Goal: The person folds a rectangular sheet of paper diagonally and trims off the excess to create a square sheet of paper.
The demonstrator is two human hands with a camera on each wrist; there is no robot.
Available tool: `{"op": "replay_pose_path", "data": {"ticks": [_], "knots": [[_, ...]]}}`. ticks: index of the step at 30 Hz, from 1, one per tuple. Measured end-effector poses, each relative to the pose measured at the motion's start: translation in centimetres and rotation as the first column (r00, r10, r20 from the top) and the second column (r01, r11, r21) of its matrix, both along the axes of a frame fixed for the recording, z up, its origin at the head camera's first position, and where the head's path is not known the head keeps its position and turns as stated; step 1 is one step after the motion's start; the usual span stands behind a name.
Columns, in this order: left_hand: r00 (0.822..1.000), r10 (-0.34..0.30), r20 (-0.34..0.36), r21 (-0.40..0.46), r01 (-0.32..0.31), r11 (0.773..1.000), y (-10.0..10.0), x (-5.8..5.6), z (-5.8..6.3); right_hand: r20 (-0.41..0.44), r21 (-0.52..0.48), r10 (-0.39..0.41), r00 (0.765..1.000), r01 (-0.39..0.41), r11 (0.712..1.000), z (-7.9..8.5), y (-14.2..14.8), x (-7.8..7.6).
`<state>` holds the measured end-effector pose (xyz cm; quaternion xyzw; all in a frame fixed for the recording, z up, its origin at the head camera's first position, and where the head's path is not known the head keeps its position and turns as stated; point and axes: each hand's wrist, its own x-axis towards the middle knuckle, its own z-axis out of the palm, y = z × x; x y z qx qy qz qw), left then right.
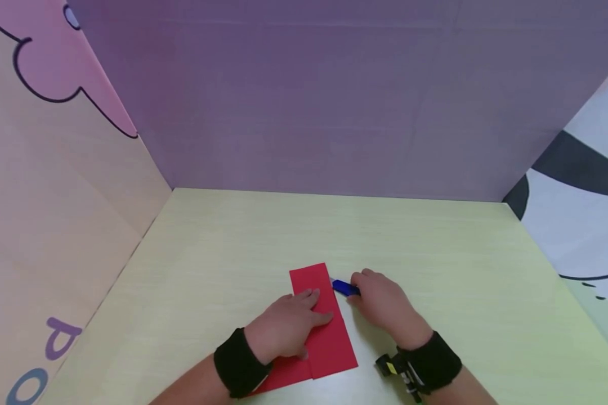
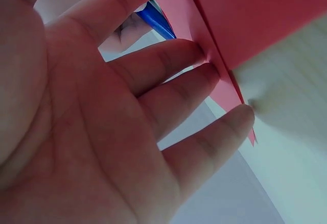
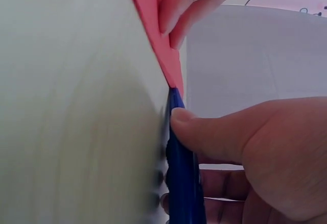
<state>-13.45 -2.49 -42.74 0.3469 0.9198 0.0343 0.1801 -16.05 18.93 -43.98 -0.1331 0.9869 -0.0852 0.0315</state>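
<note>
A red sheet of paper (image 1: 334, 349) lies on the table in the head view, with another red layer (image 1: 286, 374) under its lower left part. My left hand (image 1: 286, 326) presses on the red paper with spread fingers; the left wrist view has its fingertips (image 2: 207, 53) against the paper. In my right hand (image 1: 385, 306) is a blue utility knife (image 1: 344, 287), gripped with the thumb along its handle (image 3: 184, 178). The knife's tip is right at the paper's upper right edge, and most of its handle is hidden by the hand in the head view.
The pale wood-grain table (image 1: 223, 242) spreads around the paper. A purple panel (image 1: 334, 112) stands along its back edge, with printed panels (image 1: 81, 225) at the left and right sides. Each wrist wears a black band (image 1: 240, 363), the right one with a small camera on it.
</note>
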Motion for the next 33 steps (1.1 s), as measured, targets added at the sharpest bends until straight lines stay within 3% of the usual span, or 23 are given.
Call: {"op": "replay_pose_path", "data": {"ticks": [11,19,27,33], "knots": [[0.999,0.034,-0.021,0.061,-0.032,0.998,-0.2,0.0,0.3,0.047,0.012,0.025,0.999,-0.026,1.000,0.8,0.0,0.3],[1.000,0.024,-0.013,0.030,-0.023,0.999,-0.1,-0.3,-0.4,0.059,0.003,0.032,0.998,-0.033,0.999,1.0,-0.1,0.6],[0.999,0.034,0.002,0.028,-0.034,0.999,0.0,-0.3,-0.3,-0.001,0.018,0.066,0.998,-0.066,0.998,1.1,-0.2,0.7],[0.999,0.036,0.022,0.031,-0.036,0.999,0.0,-0.3,-0.2,0.047,0.003,0.038,0.998,-0.039,0.999,1.2,0.1,0.5]]}}
